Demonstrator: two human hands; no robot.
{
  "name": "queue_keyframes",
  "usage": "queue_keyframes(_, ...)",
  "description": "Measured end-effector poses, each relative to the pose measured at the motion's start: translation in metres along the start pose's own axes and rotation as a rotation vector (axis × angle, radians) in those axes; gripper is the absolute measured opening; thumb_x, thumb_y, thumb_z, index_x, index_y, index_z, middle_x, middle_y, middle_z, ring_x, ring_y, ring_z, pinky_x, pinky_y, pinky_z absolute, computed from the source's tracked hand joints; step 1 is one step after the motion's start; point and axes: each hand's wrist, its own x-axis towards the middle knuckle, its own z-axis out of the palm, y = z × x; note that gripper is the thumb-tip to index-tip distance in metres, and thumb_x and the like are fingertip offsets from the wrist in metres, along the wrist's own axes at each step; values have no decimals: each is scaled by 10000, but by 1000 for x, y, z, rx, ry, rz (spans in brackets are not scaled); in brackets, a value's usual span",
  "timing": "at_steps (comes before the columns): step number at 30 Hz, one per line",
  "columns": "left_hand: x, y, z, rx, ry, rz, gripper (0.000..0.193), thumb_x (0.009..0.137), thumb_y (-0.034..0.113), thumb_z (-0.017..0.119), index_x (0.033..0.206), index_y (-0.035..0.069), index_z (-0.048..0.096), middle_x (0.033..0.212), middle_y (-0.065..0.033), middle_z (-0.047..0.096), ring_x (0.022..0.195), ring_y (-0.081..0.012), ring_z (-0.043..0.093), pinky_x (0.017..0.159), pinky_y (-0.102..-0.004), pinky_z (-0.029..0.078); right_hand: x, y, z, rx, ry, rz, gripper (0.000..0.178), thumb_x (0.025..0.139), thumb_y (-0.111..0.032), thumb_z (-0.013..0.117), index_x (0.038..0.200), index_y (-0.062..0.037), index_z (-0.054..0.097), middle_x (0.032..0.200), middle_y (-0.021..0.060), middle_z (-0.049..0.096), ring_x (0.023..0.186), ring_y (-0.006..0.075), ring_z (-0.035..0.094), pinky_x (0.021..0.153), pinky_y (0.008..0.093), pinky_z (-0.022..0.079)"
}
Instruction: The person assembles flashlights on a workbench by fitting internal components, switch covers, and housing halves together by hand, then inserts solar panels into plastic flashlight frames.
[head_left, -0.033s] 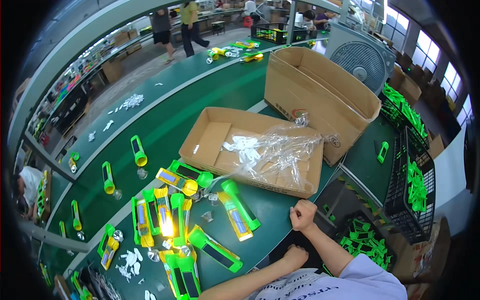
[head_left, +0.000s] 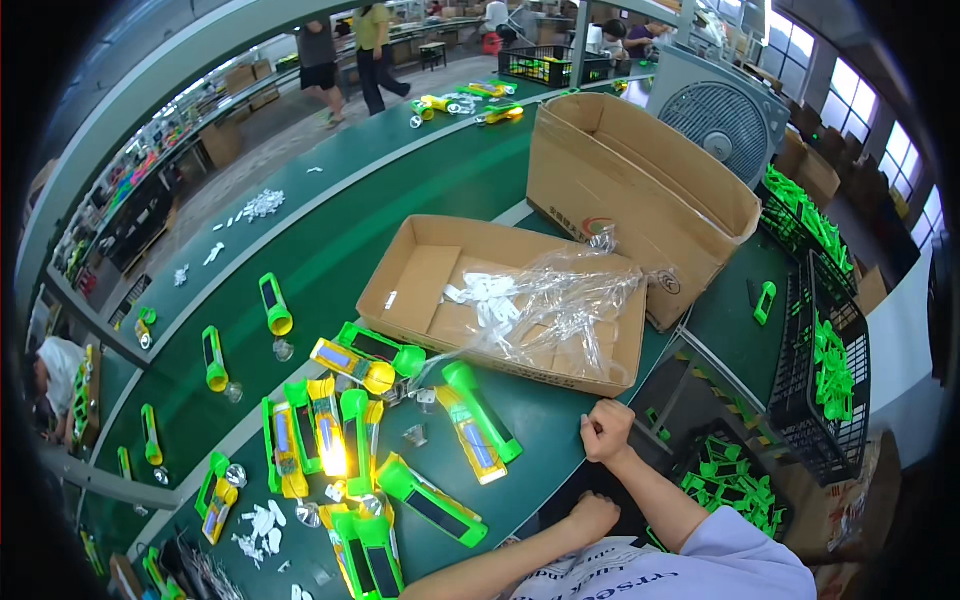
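Note:
My right hand (head_left: 606,430) is closed in a fist at the table's edge, just below the corner of a shallow cardboard box (head_left: 440,345). Lower down, my left hand (head_left: 593,512) is curled closed over the dark gap beside the table, its fingertips partly hidden. I see nothing held in either. Left of my hands lie several green-and-yellow flashlights (head_left: 432,500) with dark panels, some with yellow insides exposed. One of them has a glowing light (head_left: 335,458). Clear reflector cups (head_left: 415,434) and small white plastic pieces (head_left: 262,530) are scattered among them.
A tall open carton (head_left: 640,205) stands behind the shallow box, which holds white pieces and clear plastic film (head_left: 560,300). Black crates (head_left: 815,400) of green parts are at the right, near a fan (head_left: 718,120). A green conveyor belt (head_left: 330,225) runs past the far side.
Two people walking in the background have shifted slightly left. My hands and the flashlights stay as they were.

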Motion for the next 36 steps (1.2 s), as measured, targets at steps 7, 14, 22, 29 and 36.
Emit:
queue_keyframes(7,2,-3,-4,88,-13,-54,188,784,150,624,947,64,663,902,-107,667,837,-249,652,704,-402,482,2,5,2,-9,-14,-8,220,619,-65,628,543,-59,422,527,119,436,477,317,456,470,379,352)
queue_keyframes(14,2,-10,-9,100,4,-37,184,781,155,627,939,69,662,897,-101,668,830,-241,657,693,-402,483,6,4,3,-2,-2,-8,223,611,-65,628,536,-61,418,520,118,433,466,314,450,466,379,353)
queue_keyframes(22,4,-14,-19,35,-111,-26,280,899,266,581,1063,45,629,992,-141,657,960,-290,633,820,-443,469,13,2,-6,-20,36,-57,195,612,-84,617,537,-69,438,524,100,463,467,297,484,472,378,391)
queue_keyframes(29,-6,-8,-21,65,-95,-61,340,900,283,577,1133,36,591,1031,-172,641,985,-318,622,829,-454,477,6,-5,-5,-6,-2,-67,99,620,-104,583,566,-88,503,546,84,529,497,287,544,483,382,434)
queue_keyframes(36,-33,25,19,-90,167,-209,627,865,216,622,1431,123,367,1322,-190,473,1126,-340,551,880,-479,490,5,-2,-11,-26,-13,-32,101,641,-128,581,576,-87,516,564,113,542,544,328,575,516,428,458)
